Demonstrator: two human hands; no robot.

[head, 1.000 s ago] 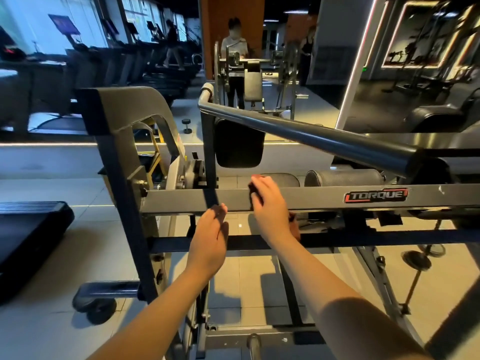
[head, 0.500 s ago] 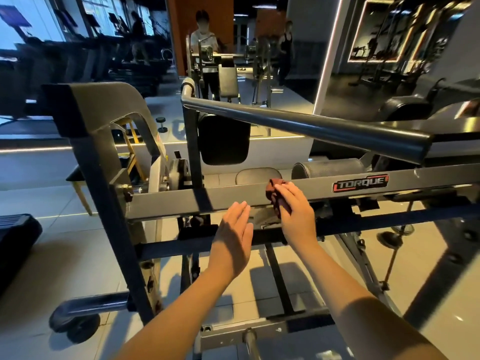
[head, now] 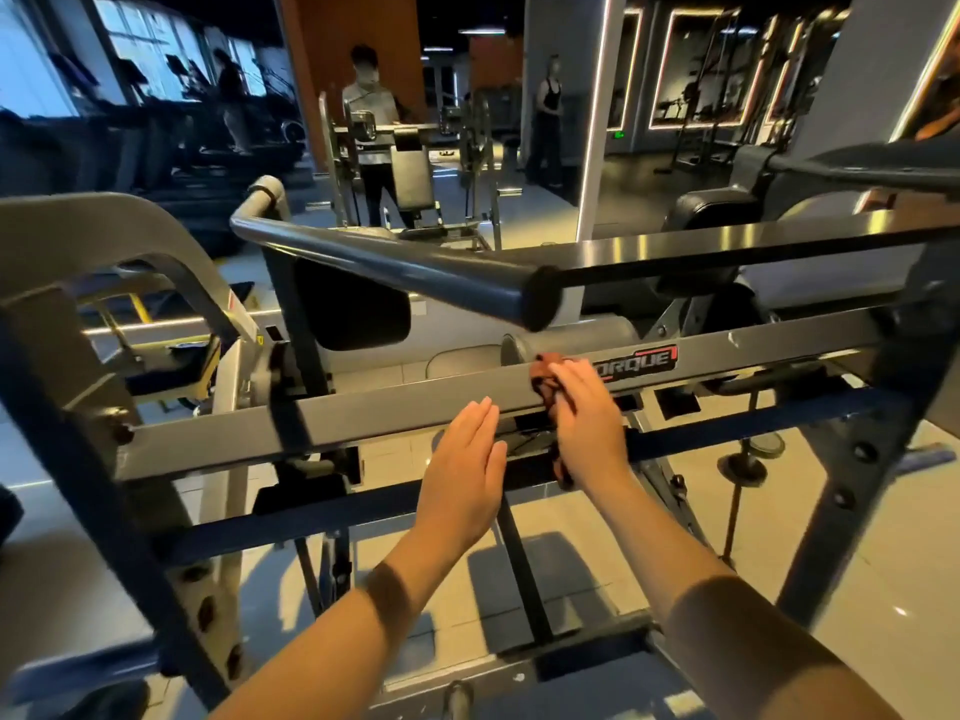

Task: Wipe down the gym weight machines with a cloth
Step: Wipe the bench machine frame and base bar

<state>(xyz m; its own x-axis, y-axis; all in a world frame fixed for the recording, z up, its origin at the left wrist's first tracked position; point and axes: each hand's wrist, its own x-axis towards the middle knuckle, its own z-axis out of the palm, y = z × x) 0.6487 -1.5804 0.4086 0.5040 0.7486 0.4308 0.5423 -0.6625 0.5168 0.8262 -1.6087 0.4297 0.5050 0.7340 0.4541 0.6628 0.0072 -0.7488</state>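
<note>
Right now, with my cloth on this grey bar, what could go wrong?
The cloth in your right hand sits under the capped end of the dark round handle; wiping toward the Torque label could knock your knuckles on it. The cloth's loose tail hangs below the grey bar and might snag on fittings there. Your open left hand lies by the gap under that bar, a possible pinch spot if parts shift.

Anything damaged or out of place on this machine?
Only what look like small paint chips on the grey crossbar, right of the TORQUE label: pale nicks in the finish. The right hand holds the cloth just left of the label. Nothing else stands out.
</note>
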